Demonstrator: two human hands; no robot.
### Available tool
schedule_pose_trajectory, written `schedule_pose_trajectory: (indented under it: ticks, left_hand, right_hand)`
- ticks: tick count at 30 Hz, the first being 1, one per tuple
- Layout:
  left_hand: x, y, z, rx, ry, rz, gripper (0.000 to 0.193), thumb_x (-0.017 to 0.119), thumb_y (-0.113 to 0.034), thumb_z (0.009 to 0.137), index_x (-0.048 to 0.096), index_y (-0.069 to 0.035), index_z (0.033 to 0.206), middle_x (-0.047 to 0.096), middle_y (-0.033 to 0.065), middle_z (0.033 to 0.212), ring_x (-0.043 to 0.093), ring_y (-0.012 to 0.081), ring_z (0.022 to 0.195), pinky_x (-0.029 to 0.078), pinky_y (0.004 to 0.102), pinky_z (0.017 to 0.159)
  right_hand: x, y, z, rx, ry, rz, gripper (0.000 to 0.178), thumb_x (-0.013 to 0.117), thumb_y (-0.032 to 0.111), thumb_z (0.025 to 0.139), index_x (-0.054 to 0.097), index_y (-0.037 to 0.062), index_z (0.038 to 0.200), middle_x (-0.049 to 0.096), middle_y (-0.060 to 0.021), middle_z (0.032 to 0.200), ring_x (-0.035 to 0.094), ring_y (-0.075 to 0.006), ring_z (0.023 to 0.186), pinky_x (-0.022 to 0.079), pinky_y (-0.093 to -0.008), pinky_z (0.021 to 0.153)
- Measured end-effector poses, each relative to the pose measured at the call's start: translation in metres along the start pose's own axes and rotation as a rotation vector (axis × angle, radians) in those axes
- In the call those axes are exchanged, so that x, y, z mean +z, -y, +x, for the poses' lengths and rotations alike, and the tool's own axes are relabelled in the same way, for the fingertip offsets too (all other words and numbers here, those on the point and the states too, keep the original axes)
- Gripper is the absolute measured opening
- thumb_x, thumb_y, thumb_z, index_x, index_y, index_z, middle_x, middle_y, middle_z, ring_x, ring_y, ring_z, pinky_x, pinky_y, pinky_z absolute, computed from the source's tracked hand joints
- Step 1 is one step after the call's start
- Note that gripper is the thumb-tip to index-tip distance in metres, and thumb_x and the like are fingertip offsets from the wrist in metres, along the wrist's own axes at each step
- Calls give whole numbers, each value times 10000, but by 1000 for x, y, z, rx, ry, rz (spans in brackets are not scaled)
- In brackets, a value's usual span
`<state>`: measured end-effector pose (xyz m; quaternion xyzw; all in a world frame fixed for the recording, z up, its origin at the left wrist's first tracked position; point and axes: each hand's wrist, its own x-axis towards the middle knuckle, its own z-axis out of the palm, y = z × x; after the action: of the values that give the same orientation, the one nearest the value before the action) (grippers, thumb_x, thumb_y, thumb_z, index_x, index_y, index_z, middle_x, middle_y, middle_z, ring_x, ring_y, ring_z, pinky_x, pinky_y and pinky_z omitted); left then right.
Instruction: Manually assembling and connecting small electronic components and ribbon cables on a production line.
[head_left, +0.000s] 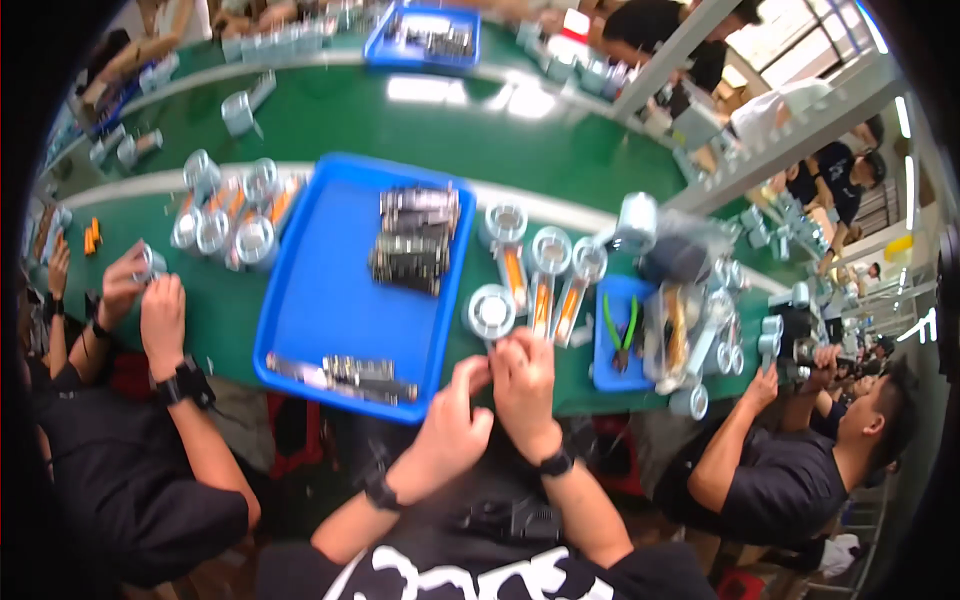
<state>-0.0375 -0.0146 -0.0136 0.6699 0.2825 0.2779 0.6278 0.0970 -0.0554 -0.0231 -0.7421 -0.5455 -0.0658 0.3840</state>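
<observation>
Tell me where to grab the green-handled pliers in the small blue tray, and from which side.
Grip the pliers by the two green handles, coming from above. They lie flat in the small blue tray with the handles pointing away from the person and the dark jaws nearer; the handles are long and exposed. The clutter of metal parts crowds the tray's right side, so a sideways approach from there looks awkward.
</observation>
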Motion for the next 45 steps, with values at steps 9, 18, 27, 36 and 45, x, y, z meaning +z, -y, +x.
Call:
schedule_pose_trajectory:
  ticks: [9,18,27,36,45]
  left_hand:
    - [-13,-18,-17,-18,50,85,543,524,67,787,484,38,1328,664,237,1192,667,338,1124,511,404,1015]
    - [-31,-27,-42,157,-57,199,384,565,70,806,595,13,1185,675,190,1108,671,343,1053,542,401,936]
    - [-87,-58,-48,386,-240,341,322,553,100,785,635,13,1084,701,169,1030,688,326,984,542,392,908]
    - [-162,-55,-86,408,-594,326,244,480,61,872,598,42,1085,618,132,1078,588,208,1034,456,342,989]
    - [-125,-34,-165,30,-490,568,168,602,-141,994,712,-26,1049,695,130,999,659,327,903,523,373,864]
  right_hand:
    - [-1,7,-7,161,118,8,380,690,70,904,507,-43,1218,552,-246,1146,534,-427,1028,455,-473,894]
    - [1,19,-5,105,201,19,434,712,118,905,515,-45,1255,600,-233,1015,587,-417,937,492,-474,813]
    - [-33,27,28,40,281,66,361,707,112,912,562,-43,1205,634,-241,1051,610,-429,965,500,-482,835]
    - [-3,38,213,-162,239,162,351,713,228,929,582,-65,1072,636,-258,1039,621,-441,983,503,-484,854]
    - [162,-75,361,43,261,-597,410,759,297,857,670,-18,1103,680,-176,1097,656,-321,1046,524,-471,891]
